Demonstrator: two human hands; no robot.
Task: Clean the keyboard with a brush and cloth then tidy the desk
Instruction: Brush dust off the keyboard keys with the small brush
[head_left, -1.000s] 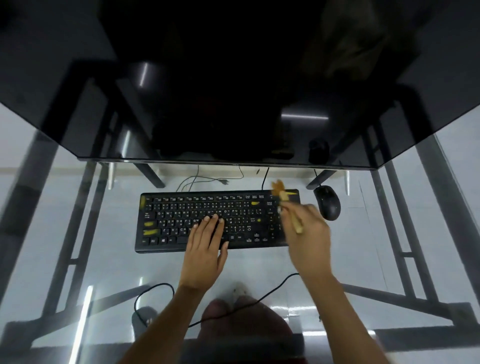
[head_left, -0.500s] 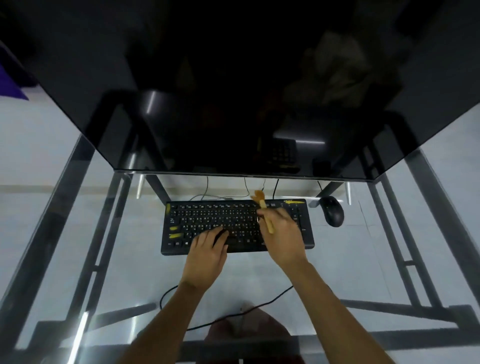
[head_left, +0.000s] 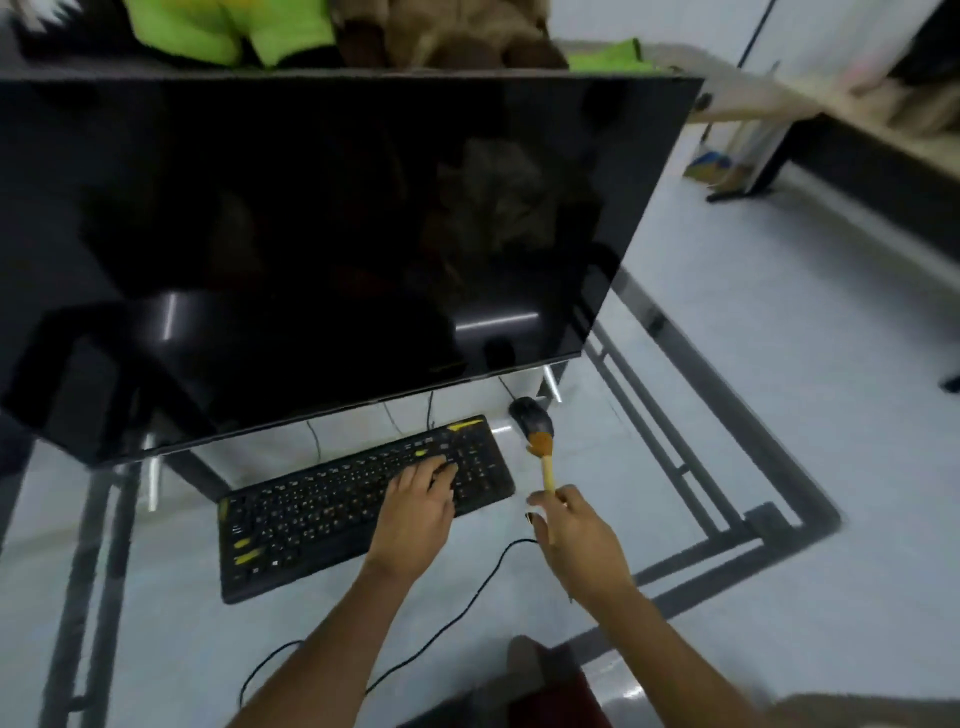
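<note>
The glass desk (head_left: 597, 395) lay open in front of the keyboard (head_left: 322, 514), crossed only by a thin black cable (head_left: 467, 597). The left hand (head_left: 415, 519) rested on the keyboard's right half, blocking those keys; the left half stood bare. Behind, the monitor (head_left: 311, 234) overhung the keyboard's far edge, leaving a low gap with cords in it. Right of the keyboard, the right hand (head_left: 582, 540) held the brush (head_left: 543, 457) up, its bristles seemingly just in front of the mouse (head_left: 527, 413). Farther right the glass was clear to its edge.
</note>
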